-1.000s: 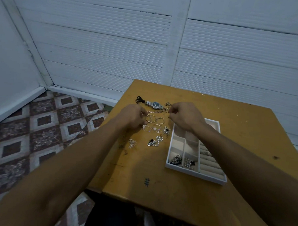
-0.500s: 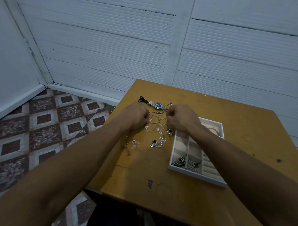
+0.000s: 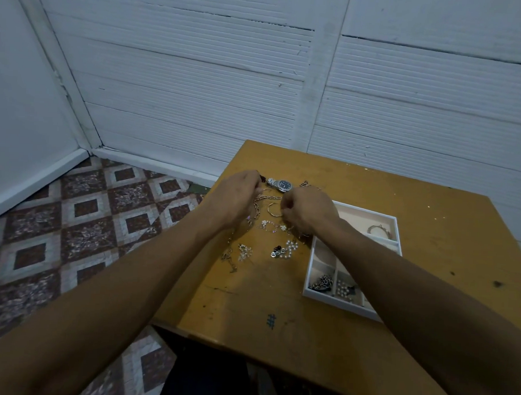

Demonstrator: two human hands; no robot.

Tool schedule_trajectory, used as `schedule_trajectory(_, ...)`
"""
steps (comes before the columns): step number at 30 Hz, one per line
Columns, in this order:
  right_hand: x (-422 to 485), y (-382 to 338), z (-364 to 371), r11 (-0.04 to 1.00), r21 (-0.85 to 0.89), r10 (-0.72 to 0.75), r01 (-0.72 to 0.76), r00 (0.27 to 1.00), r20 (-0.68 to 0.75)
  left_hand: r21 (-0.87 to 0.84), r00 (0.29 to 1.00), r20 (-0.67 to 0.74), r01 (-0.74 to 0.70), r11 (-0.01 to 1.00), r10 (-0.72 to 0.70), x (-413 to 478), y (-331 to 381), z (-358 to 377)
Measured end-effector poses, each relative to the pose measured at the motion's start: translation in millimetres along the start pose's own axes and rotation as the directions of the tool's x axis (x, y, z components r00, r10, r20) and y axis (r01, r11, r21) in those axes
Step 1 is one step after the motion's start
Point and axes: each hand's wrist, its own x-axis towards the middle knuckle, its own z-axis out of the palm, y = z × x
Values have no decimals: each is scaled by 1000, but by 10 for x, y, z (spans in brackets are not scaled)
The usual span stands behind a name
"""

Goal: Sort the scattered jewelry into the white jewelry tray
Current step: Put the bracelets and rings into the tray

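On the yellow wooden table [image 3: 292, 324] my two hands work over scattered jewelry. My left hand [image 3: 238, 199] grips one end of a link chain [image 3: 258, 207], which droops from its fingers. My right hand [image 3: 308, 213], fingers curled, pinches the chain's other end beside a thin hoop [image 3: 273, 210]. A silver watch [image 3: 280, 184] lies just beyond the hands. Flower-bead pieces [image 3: 271, 226], a pearl cluster [image 3: 287, 248] and small earrings [image 3: 245, 252] lie nearer me. The white jewelry tray [image 3: 335, 300] sits to the right, partly under my right forearm.
The tray holds a bangle [image 3: 378, 229] at its far end, a dark chain piece [image 3: 321, 282] and small pearls [image 3: 342, 289] in the near compartments. Another thin chain [image 3: 229, 257] lies by my left forearm. The table's left edge drops to a tiled floor [image 3: 88, 225].
Both hands have drawn a little closer together and toward me. The link chain that lay flat by the watch now hangs bunched from my left fingers.
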Motion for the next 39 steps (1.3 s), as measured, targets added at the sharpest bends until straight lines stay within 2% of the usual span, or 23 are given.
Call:
schedule_trajectory(8, 111, -119, 100, 999, -46, -1, 3, 999, 47, -11, 995, -10, 104, 995, -104, -146, -252, -146)
schedule_trajectory(14, 161, -106, 92, 998, 16, 54, -54, 998, 26, -93, 981, 34, 193, 977, -190, -193, -280, -140)
schedule_trajectory(20, 209, -136, 120, 993, -48, 112, -107, 988, 111, -142, 979, 51, 204, 968, -199, -239, -258, -115)
schedule_trajectory(30, 156, -158, 109, 971, 200, 124, -135, 990, 66, -148, 978, 64, 207, 967, -200, -272, -246, -156)
schedule_trajectory(39, 139, -53, -129, 901, 416, 135, -125, 991, 5, -135, 980, 64, 193, 972, -186, -242, -223, -241)
